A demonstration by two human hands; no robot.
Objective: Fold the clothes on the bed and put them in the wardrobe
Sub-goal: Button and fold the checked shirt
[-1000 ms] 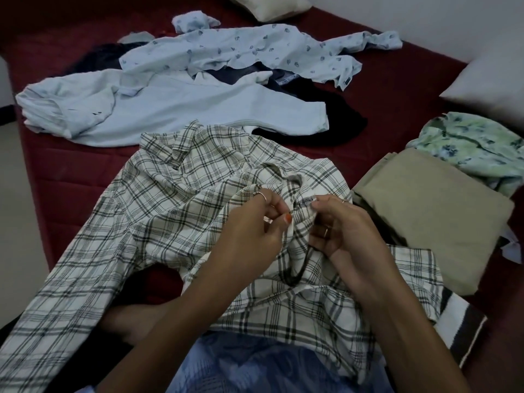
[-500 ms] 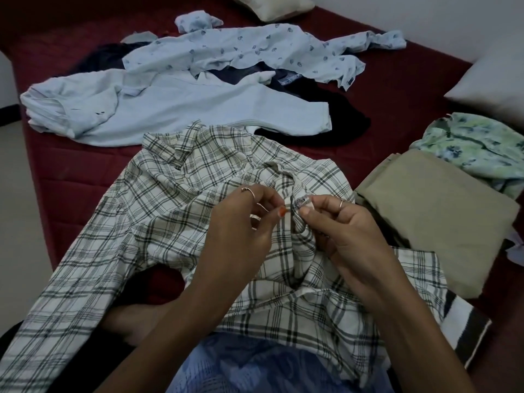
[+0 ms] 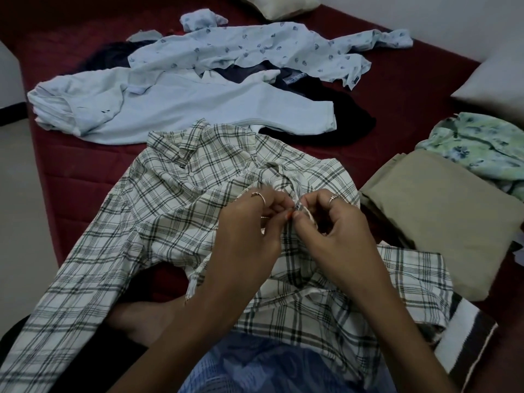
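Observation:
A white checked shirt lies across the dark red bed and over my lap, its collar at the far side and one sleeve trailing to the lower left. My left hand and my right hand meet at the shirt's front edge, and each pinches the cloth between thumb and fingertips. The pinched spot is bunched up between my fingers. Beyond it lie a plain pale blue shirt, a pale blue printed shirt and a dark garment partly under them.
A folded tan cloth sits on the right, with a green floral garment behind it. Pillows lie at the far right and the far end. A striped fabric pokes out at lower right. The floor runs along the left bed edge.
Both hands have shifted slightly away from me along the shirt front and drawn closer together, still pinching the cloth.

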